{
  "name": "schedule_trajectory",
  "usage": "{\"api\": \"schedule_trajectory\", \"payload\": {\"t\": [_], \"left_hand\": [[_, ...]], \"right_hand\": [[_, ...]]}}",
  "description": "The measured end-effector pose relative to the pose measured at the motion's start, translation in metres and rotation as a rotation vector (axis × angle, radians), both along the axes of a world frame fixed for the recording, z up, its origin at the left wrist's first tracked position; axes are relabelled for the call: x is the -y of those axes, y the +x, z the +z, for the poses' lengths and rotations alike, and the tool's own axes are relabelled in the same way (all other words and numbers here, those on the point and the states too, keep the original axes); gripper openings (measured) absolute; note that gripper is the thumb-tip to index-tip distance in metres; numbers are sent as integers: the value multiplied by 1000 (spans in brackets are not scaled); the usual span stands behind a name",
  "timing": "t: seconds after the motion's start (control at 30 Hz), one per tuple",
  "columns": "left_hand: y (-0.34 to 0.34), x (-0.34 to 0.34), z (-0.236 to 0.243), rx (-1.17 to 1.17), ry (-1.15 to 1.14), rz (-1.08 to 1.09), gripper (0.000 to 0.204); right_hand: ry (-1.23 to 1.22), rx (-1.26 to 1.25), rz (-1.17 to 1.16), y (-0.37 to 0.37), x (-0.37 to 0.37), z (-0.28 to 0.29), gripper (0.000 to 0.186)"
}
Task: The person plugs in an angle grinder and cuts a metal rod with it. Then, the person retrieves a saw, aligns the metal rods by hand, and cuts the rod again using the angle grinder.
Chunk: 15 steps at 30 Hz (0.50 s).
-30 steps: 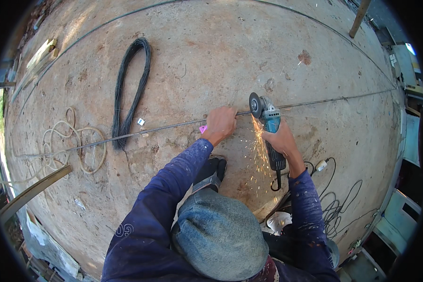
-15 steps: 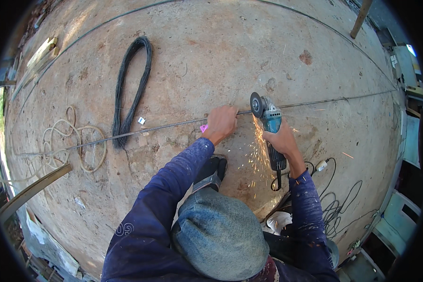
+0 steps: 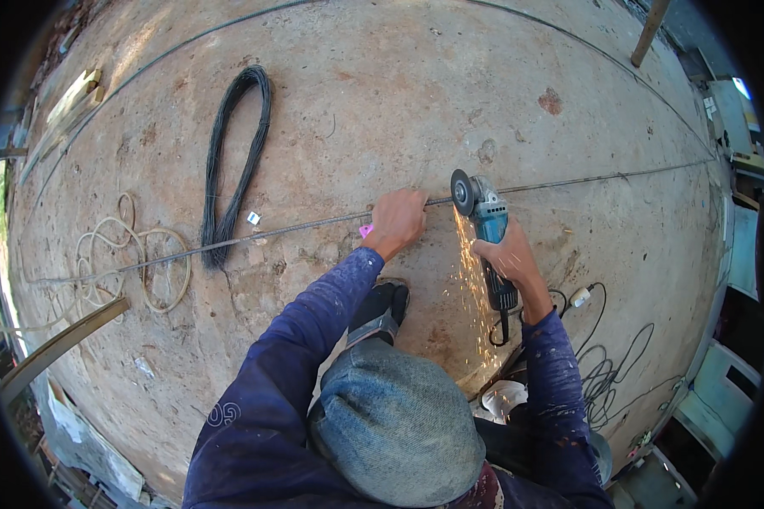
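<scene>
My left hand (image 3: pixel 396 219) is closed around a long steel bar (image 3: pixel 304 227) that runs across the concrete floor, with a small pink object (image 3: pixel 366 232) beside the wrist. My right hand (image 3: pixel 509 256) grips a teal and black angle grinder (image 3: pixel 492 226). Its grey disc (image 3: pixel 460 192) meets the bar just right of my left hand, throwing orange sparks (image 3: pixel 471 276) downward. The exact contact point is hidden by the disc. My dark-shod foot (image 3: pixel 387 307) is below the bar, with my denim-covered knee (image 3: pixel 390 424) beneath me.
A black wire bundle (image 3: pixel 260 110) and tangled beige hose (image 3: pixel 174 305) lie leftward. Black cable with a white connector (image 3: pixel 581 297) lies rightward. Another bar (image 3: pixel 552 38) arcs across the far floor. A post (image 3: pixel 649 34) stands upper right, a curved plank (image 3: pixel 64 339) lower left, pale cabinets (image 3: pixel 713 399) along the right.
The spark spray has changed shape, now a narrower, longer stream downward. Hands, grinder and bar stay in nearly the same places.
</scene>
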<state>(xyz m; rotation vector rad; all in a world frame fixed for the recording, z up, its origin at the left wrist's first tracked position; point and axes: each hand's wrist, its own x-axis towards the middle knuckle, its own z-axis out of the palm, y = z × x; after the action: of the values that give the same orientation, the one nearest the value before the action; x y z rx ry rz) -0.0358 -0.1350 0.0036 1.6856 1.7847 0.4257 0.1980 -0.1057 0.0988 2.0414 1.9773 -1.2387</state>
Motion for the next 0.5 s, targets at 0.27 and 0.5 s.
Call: {"api": "schedule_trajectory", "payload": {"t": [0.27,0.5], "left_hand": [[0,-2,-1,18,20,-4,17],[3,0,0,19,41,-12,16]], "right_hand": [[29,-43,-6,11,0,-13,66],[40,13,3,5,-2,-8,68]]}}
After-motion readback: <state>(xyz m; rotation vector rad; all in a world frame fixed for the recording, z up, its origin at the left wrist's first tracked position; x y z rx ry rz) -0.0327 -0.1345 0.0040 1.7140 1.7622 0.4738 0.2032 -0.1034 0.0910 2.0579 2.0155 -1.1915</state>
